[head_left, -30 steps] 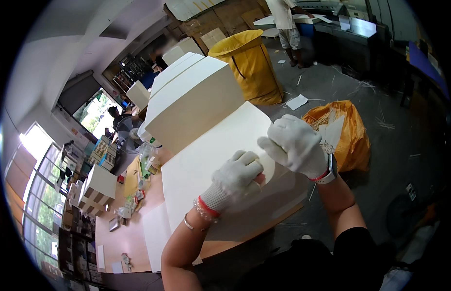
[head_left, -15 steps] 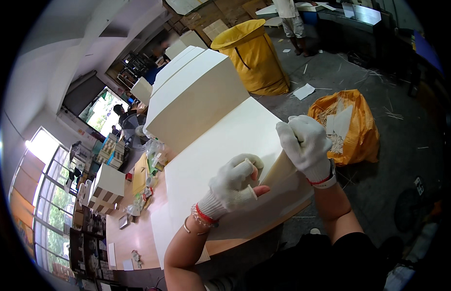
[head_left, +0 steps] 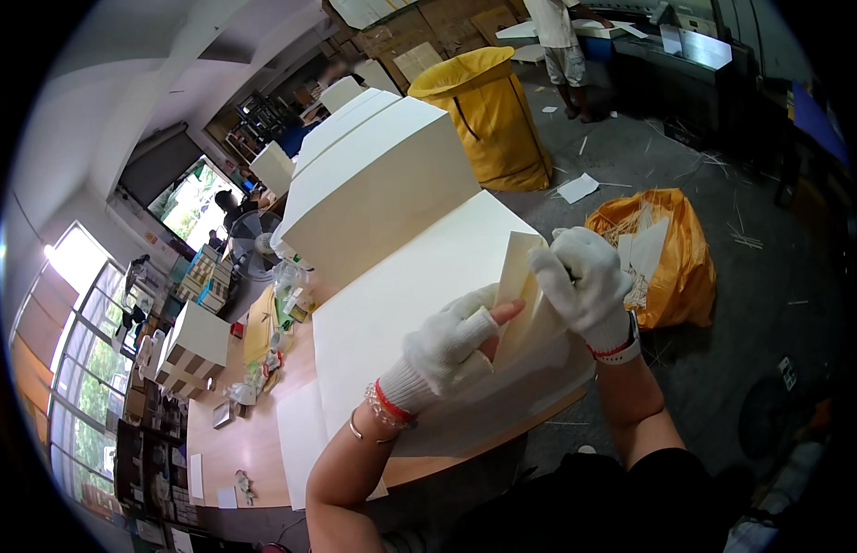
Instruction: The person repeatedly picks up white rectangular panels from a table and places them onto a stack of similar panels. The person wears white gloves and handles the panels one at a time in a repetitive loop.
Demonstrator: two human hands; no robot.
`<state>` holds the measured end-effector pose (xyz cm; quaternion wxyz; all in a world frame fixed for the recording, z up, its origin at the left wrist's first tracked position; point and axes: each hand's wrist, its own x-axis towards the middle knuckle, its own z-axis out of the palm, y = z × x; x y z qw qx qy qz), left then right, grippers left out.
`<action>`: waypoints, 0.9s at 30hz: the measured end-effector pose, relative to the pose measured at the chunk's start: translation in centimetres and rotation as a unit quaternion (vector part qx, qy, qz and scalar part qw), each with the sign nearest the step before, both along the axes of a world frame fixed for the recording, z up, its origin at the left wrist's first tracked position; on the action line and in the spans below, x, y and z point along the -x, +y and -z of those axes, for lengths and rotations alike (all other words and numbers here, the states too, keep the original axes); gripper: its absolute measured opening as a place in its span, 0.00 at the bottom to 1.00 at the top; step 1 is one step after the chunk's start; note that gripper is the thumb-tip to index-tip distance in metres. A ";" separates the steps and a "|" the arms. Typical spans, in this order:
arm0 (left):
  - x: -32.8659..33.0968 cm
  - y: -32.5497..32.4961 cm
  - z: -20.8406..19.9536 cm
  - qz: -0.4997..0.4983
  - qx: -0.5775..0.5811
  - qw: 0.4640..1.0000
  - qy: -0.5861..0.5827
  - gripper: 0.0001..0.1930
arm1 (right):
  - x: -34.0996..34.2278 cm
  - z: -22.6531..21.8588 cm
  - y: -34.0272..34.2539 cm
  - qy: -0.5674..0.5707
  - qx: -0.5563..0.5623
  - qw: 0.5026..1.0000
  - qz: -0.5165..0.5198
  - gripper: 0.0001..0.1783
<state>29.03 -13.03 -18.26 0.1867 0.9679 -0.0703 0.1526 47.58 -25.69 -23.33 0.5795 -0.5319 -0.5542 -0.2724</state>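
Both my hands wear white knit gloves, with bare fingertips showing on the left one. A pile of large white paper sheets (head_left: 392, 318) lies in front of me. My right hand (head_left: 585, 281) is closed at its right corner, holding up a bent flap of paper sheets (head_left: 514, 276); how many sheets are in it I cannot tell. My left hand (head_left: 447, 350) has its bare thumb against the flap's left side, fingers curled round that edge and partly hidden. Just beyond the pile stands a tall block of white sheets (head_left: 382, 175).
The wooden table (head_left: 263, 452) carries plastic bags, tape and small items at the left, plus a strapped paper stack (head_left: 196, 341). A yellow sack (head_left: 498, 120) and an orange bag of paper scraps (head_left: 682, 267) stand on the floor. Another person (head_left: 559, 55) stands at the back right.
My left hand has shifted slightly right and closed at the bent flap. The flap now rises higher between my hands. My right hand stays at the corner, and the view has tilted slightly.
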 end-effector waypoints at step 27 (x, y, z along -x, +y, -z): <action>-0.5 -0.9 0.0 -0.017 0.076 0.997 -0.015 0.22 | -0.2 0.3 0.5 -0.156 -0.075 0.977 0.128 0.14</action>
